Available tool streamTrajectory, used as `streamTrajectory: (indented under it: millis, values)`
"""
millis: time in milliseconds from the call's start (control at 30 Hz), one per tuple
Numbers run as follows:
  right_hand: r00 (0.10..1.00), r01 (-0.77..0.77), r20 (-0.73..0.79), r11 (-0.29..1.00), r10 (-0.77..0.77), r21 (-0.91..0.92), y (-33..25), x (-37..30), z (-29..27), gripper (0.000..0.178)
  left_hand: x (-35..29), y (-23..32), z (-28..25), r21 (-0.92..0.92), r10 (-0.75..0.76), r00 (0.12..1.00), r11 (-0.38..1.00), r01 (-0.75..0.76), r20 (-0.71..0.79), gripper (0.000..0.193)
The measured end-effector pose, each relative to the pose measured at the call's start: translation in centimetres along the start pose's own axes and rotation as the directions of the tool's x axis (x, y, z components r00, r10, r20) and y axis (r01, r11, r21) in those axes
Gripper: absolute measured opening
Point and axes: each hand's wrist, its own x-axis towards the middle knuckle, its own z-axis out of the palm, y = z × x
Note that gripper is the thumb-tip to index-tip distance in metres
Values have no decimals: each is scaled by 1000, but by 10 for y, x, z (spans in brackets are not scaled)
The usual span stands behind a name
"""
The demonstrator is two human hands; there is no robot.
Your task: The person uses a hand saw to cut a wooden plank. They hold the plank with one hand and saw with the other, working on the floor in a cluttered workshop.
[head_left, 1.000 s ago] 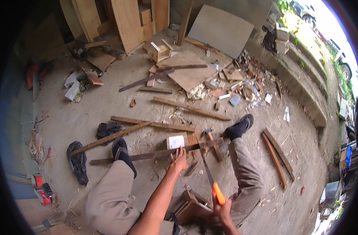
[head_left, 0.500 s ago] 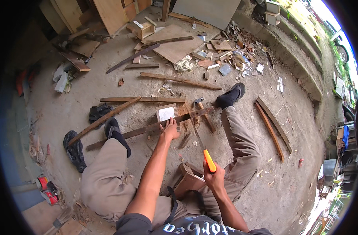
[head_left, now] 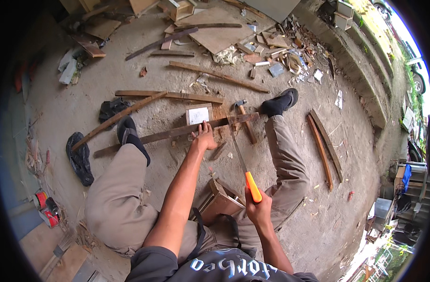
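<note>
A long dark wooden plank [head_left: 170, 135] lies slantwise before me, its right part crossing over the hammer [head_left: 247, 127]. My left hand [head_left: 205, 137] holds the plank down from above, fingers somewhat apart and reaching over its far edge. In my closed right hand [head_left: 258, 207] is the orange handle of a handsaw [head_left: 239, 152]. The saw's thin blade slants up to the plank's near edge, right of my left hand; its tip is hard to make out. Just beyond the plank sits a wooden block with white paper [head_left: 198, 114] on top.
Loose wooden strips [head_left: 217, 76] lie beyond the plank, with another pair [head_left: 324, 149] at right. A black plastic bag [head_left: 78, 160] is at left. A wooden box [head_left: 219, 201] stands between my legs. Scraps and litter [head_left: 295, 61] lie near the concrete steps [head_left: 358, 70].
The view has shifted, so the far items sit higher in it. My left hand stays on the plank and my right hand on the saw, whose blade shows at a similar slant.
</note>
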Motion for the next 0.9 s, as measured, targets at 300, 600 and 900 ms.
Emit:
streamTrajectory:
  millis: [300, 600, 900]
  values:
    - [990, 98, -107, 995, -96, 13, 10, 122, 66, 29, -1, 16, -13, -38, -4, 1000, 999, 5, 25, 106]
    - [998, 16, -66, 1000, -16, 7, 18, 12, 25, 20, -1, 6, -5, -39, -29, 997, 999, 32, 65, 109]
    - [989, 126, -86, 991, -123, 39, 26, 100, 70, 29, -1, -2, -5, -89, -5, 1000, 996, 6, 8, 102]
